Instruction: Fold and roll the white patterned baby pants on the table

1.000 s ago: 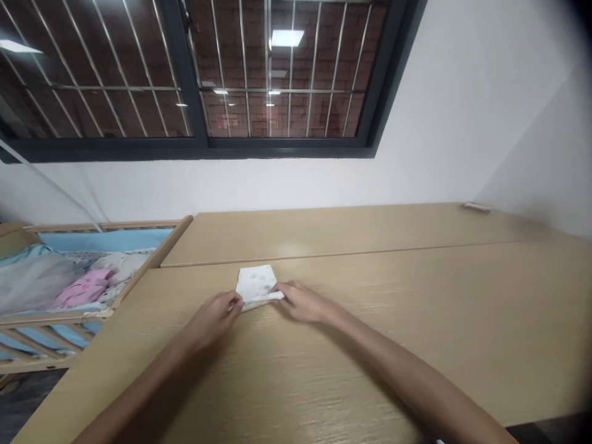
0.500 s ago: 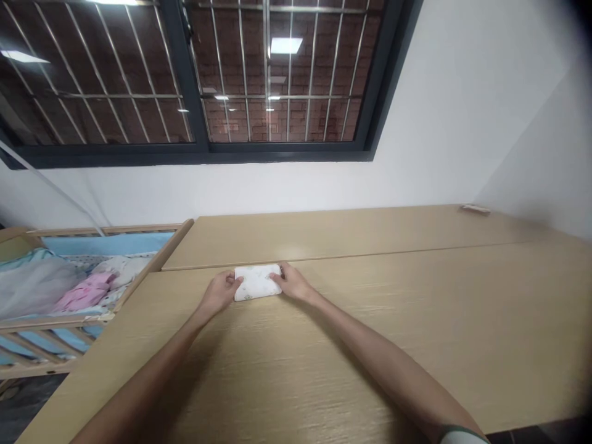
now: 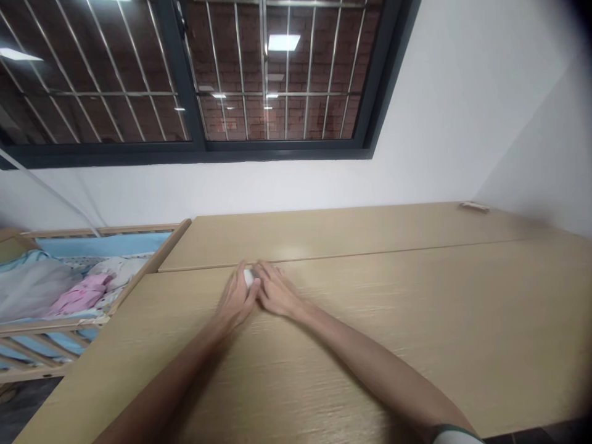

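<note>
Both hands meet over the wooden tabletop (image 3: 296, 351), just in front of its long seam. A small bit of white folded cloth (image 3: 248, 279) shows between them; the rest is covered by fingers. My left hand (image 3: 237, 299) wraps round the cloth from the left, its thumb across the near side. My right hand (image 3: 278, 293) closes in from the right, fingers curled against the cloth and the left thumb. How the cloth is folded under the fingers cannot be seen.
A wooden crib (image 3: 152, 262) with blue lining, holding pink and white bedding, adjoins the table's left side. Behind the table is a white wall (image 3: 296, 185) below a barred window (image 3: 282, 148). A small flat object (image 3: 475, 207) lies at the far right corner.
The cloth was a flat, patterned white rectangle held at both ends. My hands have come together, and the cloth now shows only as a small white bit between them.
</note>
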Tool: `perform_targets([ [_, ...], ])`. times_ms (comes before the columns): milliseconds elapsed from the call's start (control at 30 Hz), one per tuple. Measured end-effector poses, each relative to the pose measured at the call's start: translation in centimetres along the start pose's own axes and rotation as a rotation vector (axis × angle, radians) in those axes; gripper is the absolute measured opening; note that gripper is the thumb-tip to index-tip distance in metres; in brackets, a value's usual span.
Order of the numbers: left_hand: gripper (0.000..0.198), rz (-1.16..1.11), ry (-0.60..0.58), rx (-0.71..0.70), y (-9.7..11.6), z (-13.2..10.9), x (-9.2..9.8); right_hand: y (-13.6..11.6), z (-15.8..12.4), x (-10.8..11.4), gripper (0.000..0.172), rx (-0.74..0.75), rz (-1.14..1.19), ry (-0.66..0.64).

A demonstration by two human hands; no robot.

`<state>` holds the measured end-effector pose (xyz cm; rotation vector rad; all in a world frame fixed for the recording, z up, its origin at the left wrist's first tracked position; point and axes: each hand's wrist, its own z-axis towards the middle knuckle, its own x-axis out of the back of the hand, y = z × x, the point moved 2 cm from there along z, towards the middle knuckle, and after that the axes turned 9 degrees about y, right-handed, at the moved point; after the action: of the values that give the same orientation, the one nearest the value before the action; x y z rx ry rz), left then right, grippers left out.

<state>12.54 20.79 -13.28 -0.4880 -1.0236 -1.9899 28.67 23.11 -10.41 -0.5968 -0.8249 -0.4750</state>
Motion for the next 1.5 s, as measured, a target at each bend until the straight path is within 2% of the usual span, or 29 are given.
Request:
perform_targets([
  [100,0.070,0.017,-0.090,-0.118,0.9,-0.7,-1.6,-0.9,-0.4,-1.1,0.067,0.110,-0.009,-0.156],
  [233,0.074,0.109,-0.171,-0.172,-0.1,-1.2,-2.2,-0.4,-1.0,-1.8,0.072,0.083,-0.055,-0.211],
  [367,0.076,0.193,-0.230,-0.259,-1.8,-1.4,-1.5,0.4,-1.9,-1.1,0.067,0.045,-0.038,-0.204],
  [500,0.078,0.249,-0.241,-0.267,-2.9,-1.9,-0.6,1.4,-2.7,0.0,0.068,0.010,-0.022,-0.206],
  [600,0.078,0.264,-0.216,-0.319,-2.8,-2.3,0.3,2.1,-3.0,0.7,0.068,0.021,-0.009,-0.222],
  [700,0.068,0.249,-0.223,-0.378,-2.2,-2.1,1.0,2.6,-2.6,1.1,0.069,0.034,-0.001,-0.253],
  [867,0.064,0.198,-0.293,-0.198,-1.2,-0.2,1.4,3.2,-0.9,0.7,0.066,-0.001,0.013,-0.206],
  [933,0.053,0.186,-0.290,-0.149,-0.8,0.9,1.7,3.5,-0.1,0.5,0.058,-0.034,0.030,-0.154],
  [1033,0.036,0.152,-0.260,-0.094,0.0,2.4,3.1,3.7,1.3,1.0,0.043,-0.106,0.094,-0.077],
  [1133,0.033,0.083,-0.203,-0.028,0.8,2.9,5.2,3.9,2.7,2.5,0.043,-0.238,0.304,0.017],
  [1200,0.034,0.030,-0.185,0.021,1.2,2.3,6.3,3.9,3.5,3.6,0.050,-0.333,0.495,0.053],
  [1300,0.041,-0.088,-0.222,0.149,1.7,0.1,6.5,3.8,4.0,4.4,0.059,-0.449,0.651,-0.001],
  [1400,0.056,-0.160,-0.297,0.285,2.0,-2.5,5.3,3.7,3.5,3.7,0.060,-0.507,0.623,-0.108],
  [1500,0.054,-0.039,-0.327,0.275,2.3,-3.9,4.0,3.9,2.8,1.9,0.051,-0.504,0.560,-0.157],
])
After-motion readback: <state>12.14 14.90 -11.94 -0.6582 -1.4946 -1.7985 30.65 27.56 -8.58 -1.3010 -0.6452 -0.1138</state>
